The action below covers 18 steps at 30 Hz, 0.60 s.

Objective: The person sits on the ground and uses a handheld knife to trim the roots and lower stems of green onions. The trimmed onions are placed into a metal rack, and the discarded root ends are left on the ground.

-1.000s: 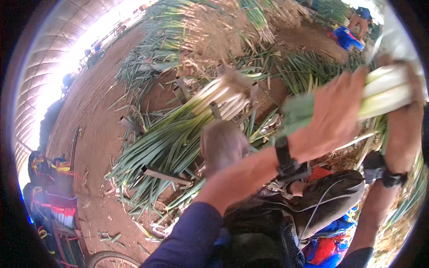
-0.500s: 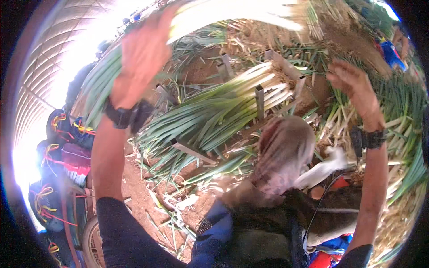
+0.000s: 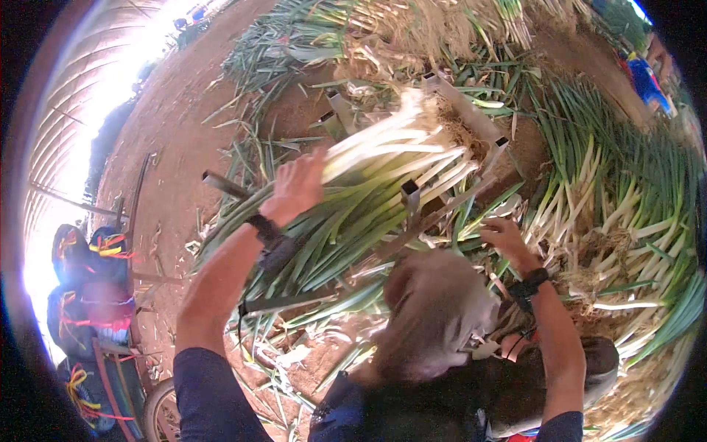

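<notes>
Reddish bare earth (image 3: 177, 132) is being covered over most of the view by heaps of cut green onions. A long pile of green onions (image 3: 626, 214) is being kept along the right side, white stems and roots pointing inward. Near the middle, a large bundle of green onions (image 3: 368, 199) is being cradled in a metal frame (image 3: 471, 118) of upright posts and bars, the white ends lying up and to the right, the green leaves trailing down and to the left.

The upper white part of that bundle is being touched by the left hand (image 3: 298, 184), which is being held at the bundle's left edge with the fingers curled together around a few stalks. The right hand (image 3: 504, 236) is being held just beside the lower right end of the frame, fingers loosely bent and slightly apart; whether anything is being gripped there cannot be told. A dark band is being worn on each wrist.

Just below the bundle, a blurred brownish shape (image 3: 434, 317) is being seen close to the camera. At the far left, bright bags with coloured straps (image 3: 88, 272) are being kept on a cart, well apart from the bundle.
</notes>
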Motion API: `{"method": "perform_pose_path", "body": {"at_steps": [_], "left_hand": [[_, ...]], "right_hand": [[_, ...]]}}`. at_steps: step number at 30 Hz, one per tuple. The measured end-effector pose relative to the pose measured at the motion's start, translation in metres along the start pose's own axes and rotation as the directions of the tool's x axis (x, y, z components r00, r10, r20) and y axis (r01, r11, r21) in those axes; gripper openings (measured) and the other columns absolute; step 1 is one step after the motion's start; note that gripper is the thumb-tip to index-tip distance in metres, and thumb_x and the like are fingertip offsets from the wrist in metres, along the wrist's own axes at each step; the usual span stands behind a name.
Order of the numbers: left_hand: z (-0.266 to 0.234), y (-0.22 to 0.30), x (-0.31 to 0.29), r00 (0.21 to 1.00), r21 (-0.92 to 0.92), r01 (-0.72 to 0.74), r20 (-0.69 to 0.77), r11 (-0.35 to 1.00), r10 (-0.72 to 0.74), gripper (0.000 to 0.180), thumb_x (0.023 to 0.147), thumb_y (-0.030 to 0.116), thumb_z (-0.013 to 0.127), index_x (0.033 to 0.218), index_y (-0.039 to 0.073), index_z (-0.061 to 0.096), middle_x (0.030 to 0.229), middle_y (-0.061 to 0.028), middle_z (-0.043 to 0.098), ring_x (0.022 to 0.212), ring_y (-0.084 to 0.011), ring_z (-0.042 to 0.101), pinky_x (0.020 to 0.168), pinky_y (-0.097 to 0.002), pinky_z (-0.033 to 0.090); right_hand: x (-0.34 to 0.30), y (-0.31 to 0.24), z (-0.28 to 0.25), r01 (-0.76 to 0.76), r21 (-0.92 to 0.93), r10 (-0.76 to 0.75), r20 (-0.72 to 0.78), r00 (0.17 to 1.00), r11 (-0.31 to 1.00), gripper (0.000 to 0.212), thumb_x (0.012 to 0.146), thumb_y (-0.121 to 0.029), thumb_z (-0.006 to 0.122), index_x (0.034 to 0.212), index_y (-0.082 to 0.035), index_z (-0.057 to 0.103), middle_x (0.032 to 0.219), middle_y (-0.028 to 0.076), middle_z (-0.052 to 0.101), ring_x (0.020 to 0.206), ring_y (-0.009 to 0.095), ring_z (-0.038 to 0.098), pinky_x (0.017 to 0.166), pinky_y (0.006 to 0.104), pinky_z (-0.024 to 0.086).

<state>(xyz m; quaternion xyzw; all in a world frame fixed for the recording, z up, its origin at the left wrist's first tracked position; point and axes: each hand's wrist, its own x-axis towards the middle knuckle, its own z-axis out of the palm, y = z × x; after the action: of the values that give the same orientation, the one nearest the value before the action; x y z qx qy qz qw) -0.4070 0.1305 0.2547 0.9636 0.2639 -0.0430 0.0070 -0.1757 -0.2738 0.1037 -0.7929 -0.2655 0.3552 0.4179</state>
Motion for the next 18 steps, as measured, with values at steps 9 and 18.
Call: {"method": "perform_pose_path", "body": {"at_steps": [9,18], "left_hand": [[0.141,0.063,0.100,0.992,0.197,0.041,-0.124,0.979,-0.016,0.055,0.088,0.011,0.062,0.142,0.003,0.051,0.109,-0.0171,0.066,0.101,-0.0323,0.065,0.082,-0.0470,0.051],[0.107,0.065,0.082,1.000,-0.111,0.024,-0.005,0.994,-0.024,0.074,0.079,0.015,0.070,0.146,-0.004,0.046,0.137,-0.0272,0.056,0.128,-0.0443,0.053,0.108,-0.0561,0.039]], "right_hand": [[0.124,-0.075,0.074,0.395,-0.491,-0.455,-0.004,0.891,0.776,0.070,0.087,-0.030,0.076,0.149,-0.013,0.048,0.157,0.014,0.043,0.134,0.037,0.052,0.110,0.0487,0.045],[0.215,-0.100,0.121,0.535,-0.673,-0.575,0.196,0.795,0.510,0.089,0.085,-0.047,0.076,0.159,-0.021,0.035,0.168,0.007,0.025,0.157,0.035,0.017,0.125,0.0611,0.014]]}}
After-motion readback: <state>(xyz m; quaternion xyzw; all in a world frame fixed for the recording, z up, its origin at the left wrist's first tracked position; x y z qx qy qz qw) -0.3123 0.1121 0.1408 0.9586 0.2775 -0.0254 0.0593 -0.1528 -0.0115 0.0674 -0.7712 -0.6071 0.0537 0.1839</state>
